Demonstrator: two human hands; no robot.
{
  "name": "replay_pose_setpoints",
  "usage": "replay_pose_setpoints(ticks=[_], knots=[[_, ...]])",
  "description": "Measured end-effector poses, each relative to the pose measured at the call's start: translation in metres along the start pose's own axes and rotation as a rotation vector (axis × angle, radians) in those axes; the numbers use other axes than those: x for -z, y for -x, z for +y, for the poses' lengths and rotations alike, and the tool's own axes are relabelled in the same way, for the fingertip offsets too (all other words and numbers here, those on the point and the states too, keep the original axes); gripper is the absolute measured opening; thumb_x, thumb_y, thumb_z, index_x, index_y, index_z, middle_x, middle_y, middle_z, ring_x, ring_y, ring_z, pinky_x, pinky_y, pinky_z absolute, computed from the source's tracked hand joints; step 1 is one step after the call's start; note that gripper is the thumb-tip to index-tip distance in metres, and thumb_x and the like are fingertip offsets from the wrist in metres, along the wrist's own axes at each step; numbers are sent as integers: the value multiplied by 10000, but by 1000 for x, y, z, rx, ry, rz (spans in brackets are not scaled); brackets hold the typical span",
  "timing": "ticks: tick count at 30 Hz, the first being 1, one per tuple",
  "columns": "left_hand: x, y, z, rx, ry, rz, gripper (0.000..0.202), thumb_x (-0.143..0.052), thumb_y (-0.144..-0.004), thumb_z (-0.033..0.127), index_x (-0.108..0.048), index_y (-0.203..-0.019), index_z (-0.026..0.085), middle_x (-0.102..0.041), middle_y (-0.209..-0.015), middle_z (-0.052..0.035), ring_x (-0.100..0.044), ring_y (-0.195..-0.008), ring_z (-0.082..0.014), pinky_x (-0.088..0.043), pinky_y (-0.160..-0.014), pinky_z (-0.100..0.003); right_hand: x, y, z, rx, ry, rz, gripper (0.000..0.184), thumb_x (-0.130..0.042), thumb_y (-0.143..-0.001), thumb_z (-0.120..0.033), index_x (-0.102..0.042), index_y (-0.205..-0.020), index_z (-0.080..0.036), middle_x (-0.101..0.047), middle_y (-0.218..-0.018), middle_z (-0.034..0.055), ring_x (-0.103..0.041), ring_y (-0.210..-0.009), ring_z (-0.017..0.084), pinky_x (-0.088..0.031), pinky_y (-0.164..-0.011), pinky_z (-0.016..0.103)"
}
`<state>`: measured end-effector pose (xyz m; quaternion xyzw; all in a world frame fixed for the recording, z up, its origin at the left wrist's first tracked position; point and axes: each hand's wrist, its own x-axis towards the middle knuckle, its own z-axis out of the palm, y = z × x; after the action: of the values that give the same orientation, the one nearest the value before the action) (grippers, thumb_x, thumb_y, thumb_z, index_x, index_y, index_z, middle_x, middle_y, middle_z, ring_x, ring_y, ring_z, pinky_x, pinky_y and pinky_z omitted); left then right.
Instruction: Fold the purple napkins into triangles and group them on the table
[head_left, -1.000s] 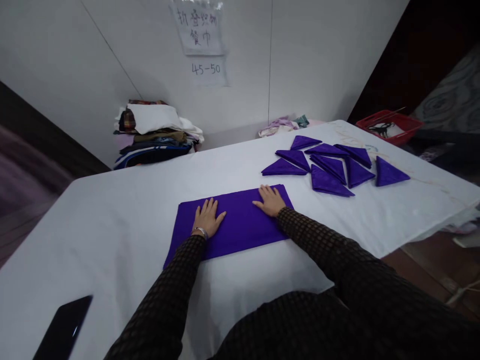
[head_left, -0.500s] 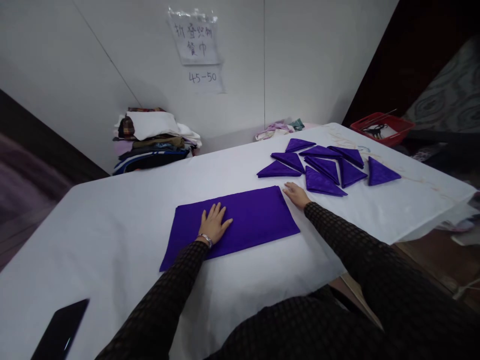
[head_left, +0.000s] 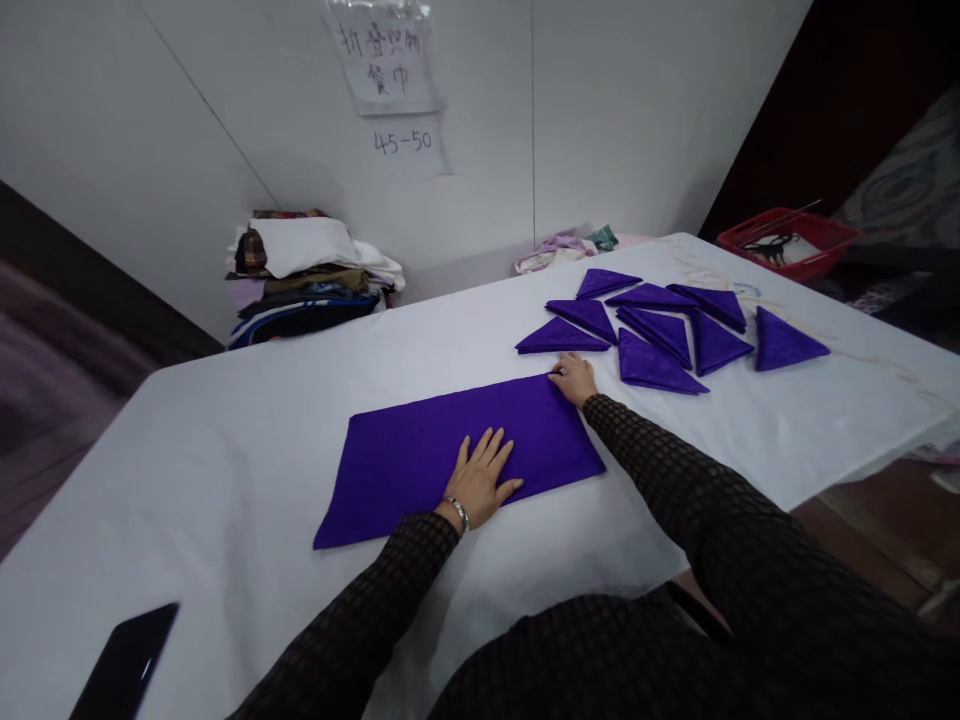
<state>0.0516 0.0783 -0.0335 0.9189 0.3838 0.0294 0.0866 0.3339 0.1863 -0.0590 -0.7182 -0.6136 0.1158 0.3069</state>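
Note:
A purple cloth napkin [head_left: 405, 445], folded into a long rectangle, lies flat in front of me. My left hand [head_left: 482, 480] rests palm down on its near edge, right of the middle, fingers spread. At the far right corner, my right hand [head_left: 574, 378] has thumb and fingers closed on the cloth. Just beyond that hand are several purple napkins folded into triangles [head_left: 660, 360], some overlapping one another.
A white cloth covers the table [head_left: 247, 440]. A dark phone-like slab [head_left: 127, 660] lies at the near left. Folded clothes [head_left: 307, 280] are stacked by the wall, where handwritten paper signs [head_left: 390, 60] hang. Beyond the right end is a red basket [head_left: 810, 250].
My left hand has slid right and nearer across the napkin. My right hand has moved left from beside the napkin and taken hold of its far right corner.

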Motion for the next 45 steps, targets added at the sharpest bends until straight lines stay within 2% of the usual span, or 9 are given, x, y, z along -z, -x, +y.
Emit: replay_pose_setpoints(ticks=[10, 18, 26, 31, 35, 38, 41, 45], knots=[[1, 7, 6, -34, 0, -8, 616, -359, -889, 547, -325, -1410, 220, -273, -1504, -87, -173, -1400, -254, -116, -1117, -549, 5, 2, 3, 156, -175, 127, 92, -549, -780, -216, -634, -747, -201, -573, -1264, 87, -403, -1274, 237, -283, -1067, 453], [2, 11, 10, -41, 7, -26, 637, -339, -886, 574, -322, -1411, 214, -266, -1506, -92, -171, -1400, -256, -114, -1117, -554, 8, 5, 4, 17, -12, 57, 114, -545, -773, -221, -648, -733, -195, -586, -1241, 87, -423, -1240, 269, -315, -1029, 466], [9, 12, 9, 37, 69, -39, 633, -325, -893, 564, -312, -1416, 207, -245, -1513, -92, -157, -1405, -240, -135, -1121, -523, 6, 2, 2, -6, 42, 8, 131, -533, -794, -223, -659, -777, -191, -550, -1286, 85, -376, -1267, 276, -268, -1036, 456], [22, 7, -18, 223, 39, 18, 624, -310, -899, 551, -310, -1418, 205, -212, -1523, -94, -147, -1408, -245, -138, -1116, -528, 8, 3, 0, 9, 60, -5, 139, -521, -802, -232, -654, -784, -193, -552, -1278, 81, -382, -1253, 272, -274, -1027, 444], [28, 9, -57, 428, -45, 22, 639, -302, -893, 556, -317, -1417, 192, -204, -1524, -99, -155, -1405, -266, -153, -1105, -545, 11, 3, 0, 15, 68, -15, 143, -518, -807, -229, -653, -792, -184, -571, -1248, 98, -404, -1232, 278, -289, -1020, 435], [29, 17, -88, 589, -88, 8, 656, -294, -889, 558, -318, -1417, 169, -208, -1521, -113, -166, -1400, -280, -168, -1096, -555, 16, 5, -6, 6, 72, -17, 180, -521, -812, -229, -654, -913, -162, -554, -1268, 123, -383, -1259, 289, -284, -1027, 447], [30, 25, -111, 697, -103, -2, 676, -280, -887, 561, -300, -1423, 150, -200, -1523, -119, -160, -1400, -287, -177, -1089, -565, 20, 21, -31, 74, 81, -60, 342, -530, -825, -256, -591, -1135, -125, -455, -1374, 153, -291, -1330, 310, -237, -1053, 489], [31, 24, -120, 702, -107, 3, 689, -257, -880, 582, -283, -1432, 170, -179, -1530, -102, -136, -1406, -283, -167, -1088, -576, 6, 70, -97, 389, 13, -267, 555, -473, -870, -449, -432, -1344, -164, -306, -1482, 124, -172, -1389, 288, -145, -1097, 502]])
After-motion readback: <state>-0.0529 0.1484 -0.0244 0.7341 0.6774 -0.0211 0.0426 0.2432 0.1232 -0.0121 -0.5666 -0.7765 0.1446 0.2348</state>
